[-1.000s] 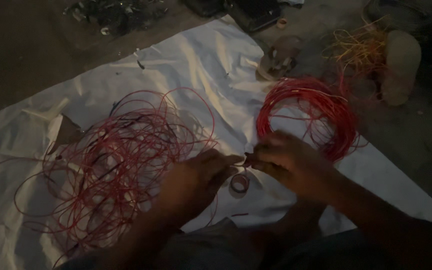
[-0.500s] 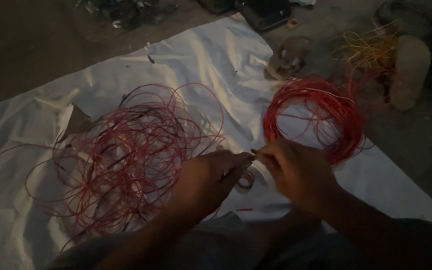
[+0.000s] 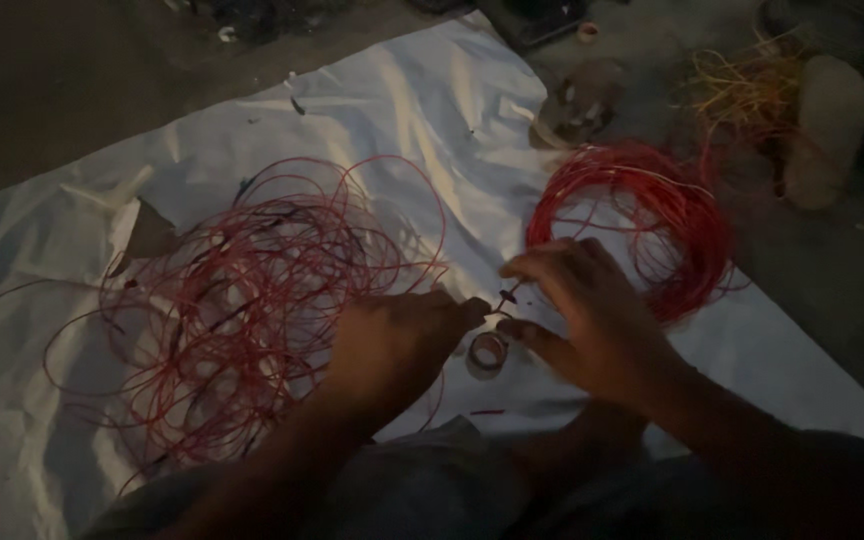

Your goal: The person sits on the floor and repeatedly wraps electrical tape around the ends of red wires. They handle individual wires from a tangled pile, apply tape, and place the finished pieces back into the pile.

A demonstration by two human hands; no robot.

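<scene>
Left hand (image 3: 397, 335): lower centre of frame, fingers closed, pinching the wire end (image 3: 505, 296)
Right hand (image 3: 587, 315): just right of it, fingers curled around the same end
Wire end: between both hands, short, tilted up to the right
Tape roll (image 3: 487, 354): just below the hands, on the sheet
Loose wire (image 3: 242, 300): left
Coil (image 3: 642, 220): upper right
Surface: white sheet (image 3: 402, 110) on dark floor, dim room
</scene>
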